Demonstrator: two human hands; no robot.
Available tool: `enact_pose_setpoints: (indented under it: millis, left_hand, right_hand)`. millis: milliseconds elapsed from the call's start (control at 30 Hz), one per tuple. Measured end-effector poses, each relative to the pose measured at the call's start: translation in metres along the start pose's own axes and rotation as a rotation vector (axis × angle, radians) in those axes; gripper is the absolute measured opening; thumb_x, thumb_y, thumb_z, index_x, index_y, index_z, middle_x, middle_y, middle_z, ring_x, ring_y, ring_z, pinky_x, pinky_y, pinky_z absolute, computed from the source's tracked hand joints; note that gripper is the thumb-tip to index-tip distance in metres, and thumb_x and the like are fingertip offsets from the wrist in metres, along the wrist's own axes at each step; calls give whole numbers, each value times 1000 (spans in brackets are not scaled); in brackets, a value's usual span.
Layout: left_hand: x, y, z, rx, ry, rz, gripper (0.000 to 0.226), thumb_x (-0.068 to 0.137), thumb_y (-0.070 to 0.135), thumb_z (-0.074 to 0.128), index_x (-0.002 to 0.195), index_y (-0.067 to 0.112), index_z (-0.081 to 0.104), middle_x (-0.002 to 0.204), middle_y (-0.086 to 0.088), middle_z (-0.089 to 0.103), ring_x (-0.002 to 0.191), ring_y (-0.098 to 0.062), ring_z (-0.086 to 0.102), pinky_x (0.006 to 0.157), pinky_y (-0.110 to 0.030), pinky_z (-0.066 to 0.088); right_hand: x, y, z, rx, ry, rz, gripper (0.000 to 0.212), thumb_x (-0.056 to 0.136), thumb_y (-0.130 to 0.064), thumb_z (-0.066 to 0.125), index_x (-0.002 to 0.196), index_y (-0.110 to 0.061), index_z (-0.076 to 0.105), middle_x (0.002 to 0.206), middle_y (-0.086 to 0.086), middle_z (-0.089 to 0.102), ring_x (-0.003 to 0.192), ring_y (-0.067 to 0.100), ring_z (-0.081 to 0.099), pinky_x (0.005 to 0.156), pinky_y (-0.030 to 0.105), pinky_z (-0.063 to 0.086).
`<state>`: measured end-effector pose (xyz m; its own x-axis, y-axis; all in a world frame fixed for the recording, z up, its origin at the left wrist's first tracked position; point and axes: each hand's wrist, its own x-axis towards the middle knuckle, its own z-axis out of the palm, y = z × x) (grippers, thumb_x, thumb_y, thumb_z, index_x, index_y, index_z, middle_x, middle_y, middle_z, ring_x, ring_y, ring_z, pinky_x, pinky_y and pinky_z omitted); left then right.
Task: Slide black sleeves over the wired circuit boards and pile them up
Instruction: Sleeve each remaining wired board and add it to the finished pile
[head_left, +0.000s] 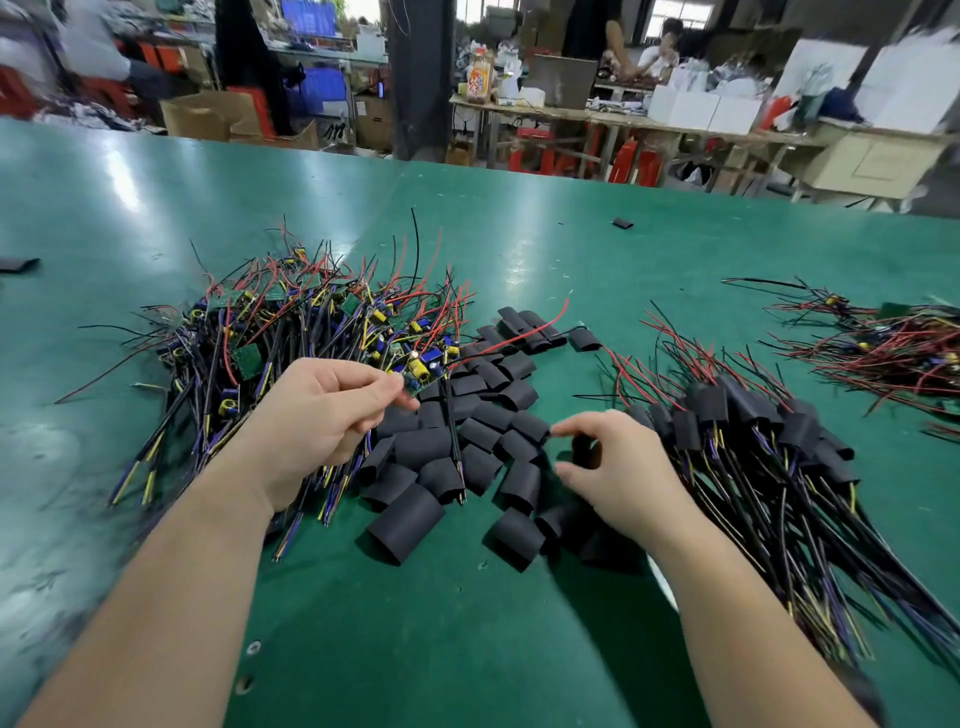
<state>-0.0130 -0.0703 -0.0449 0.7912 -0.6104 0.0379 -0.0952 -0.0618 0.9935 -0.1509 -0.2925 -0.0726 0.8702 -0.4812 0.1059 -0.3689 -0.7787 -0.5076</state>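
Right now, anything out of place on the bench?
Two strays: one black sleeve lies alone far across the table, another sleeve at the left edge, both well apart from the sleeve pile. Nothing looks damaged.

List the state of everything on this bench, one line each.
left hand: pinches a bare circuit board
right hand: pinches one black sleeve
loose sleeves: empty, heaped between the hands
unsleeved boards: tangled pile at left
sleeved boards: piled at right
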Motion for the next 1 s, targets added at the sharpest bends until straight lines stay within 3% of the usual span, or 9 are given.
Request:
enact_pose_setpoints:
  millis: [67, 200, 367, 467, 533, 600, 700, 833, 1000]
  left_hand:
    - [0, 0, 0, 2, -5, 5, 27, 91, 19, 56, 75, 11, 75, 47, 5, 39, 36, -8, 21, 38, -13, 18]
    - [-1, 2, 0, 6, -22, 9, 26, 89, 20, 57, 74, 11, 76, 47, 4, 39, 36, -8, 20, 38, -13, 17]
    - [-5, 5, -2, 9, -117, -6, 25, 77, 30, 60, 73, 11, 75, 47, 4, 35, 40, -9, 18, 40, -14, 15]
    - [-7, 7, -4, -27, -211, -50, 23, 74, 30, 63, 70, 10, 74, 47, 4, 34, 39, -8, 17, 41, -12, 15]
    - [-8, 8, -5, -44, -281, -79, 14, 74, 22, 72, 68, 9, 73, 46, 4, 33, 38, -8, 17, 41, -10, 16]
    - [-8, 7, -5, -76, -336, -102, 17, 76, 19, 65, 65, 9, 72, 45, 4, 33, 37, -6, 17, 41, -9, 16]
    - [-9, 6, -7, -118, -380, -123, 22, 76, 22, 59, 63, 10, 72, 44, 4, 33, 35, -5, 18, 41, -9, 17]
    - [-9, 6, -10, -136, -434, -106, 43, 57, 49, 84, 68, 9, 72, 44, 6, 34, 35, -5, 19, 42, -11, 15]
    - [-7, 5, -10, -135, -409, -127, 55, 47, 57, 86, 70, 8, 73, 44, 7, 34, 34, -5, 19, 41, -11, 16]
  right_hand:
    - [1, -1, 3, 82, 1, 7, 52, 78, -17, 76, 124, -26, 56, 103, -3, 58, 73, 10, 52, 73, 16, 34]
    - [0, 3, 6, 101, 30, 1, 42, 75, -18, 80, 113, -24, 64, 81, -14, 55, 61, 0, 48, 60, 7, 35]
    - [4, 11, 0, 236, 135, -15, 40, 71, -18, 84, 108, -23, 70, 90, -10, 67, 80, 7, 61, 77, 6, 40]
    - [7, 5, -10, 971, 214, 120, 29, 71, -8, 79, 96, -17, 68, 85, 1, 72, 81, 17, 68, 75, 25, 52]
    - [8, -3, -16, 1575, 179, 206, 22, 70, -13, 70, 91, -12, 64, 80, 4, 73, 75, 17, 71, 63, 21, 54]
    - [6, -8, -21, 1854, 168, 278, 23, 71, -25, 64, 90, -12, 62, 82, 3, 74, 76, 11, 72, 60, 17, 54]
    - [2, -14, -25, 2016, 140, 283, 25, 74, -31, 60, 89, -10, 63, 83, 5, 74, 78, 9, 72, 59, 15, 54]
    - [-4, -23, -28, 2091, 35, 229, 31, 75, -34, 58, 76, -9, 76, 86, 2, 74, 80, 8, 72, 54, 16, 53]
    - [-10, -28, -31, 2161, -82, 142, 35, 78, -35, 55, 76, -8, 77, 90, 1, 74, 83, 7, 72, 56, 15, 54]
